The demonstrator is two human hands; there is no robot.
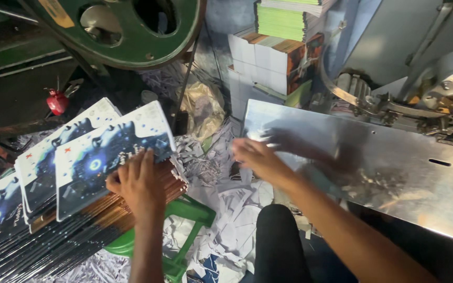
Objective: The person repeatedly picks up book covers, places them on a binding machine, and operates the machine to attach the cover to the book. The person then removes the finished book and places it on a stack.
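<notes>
My left hand [138,184] rests flat on the top booklet [106,157] of a fanned pile of dark blue glossy-covered booklets [43,209] at the lower left. My right hand [255,157] is blurred, fingers spread, at the left edge of a shiny metal machine table [394,173]; it holds nothing that I can make out.
A green plastic stool [184,225] carries the booklet pile. White paper trimmings [221,209] cover the floor. A large green wheel [132,31] hangs at the top left. Stacks of bound books [273,57] stand behind. Machine parts [436,105] sit at the right. My dark-clad knee [279,241] is below.
</notes>
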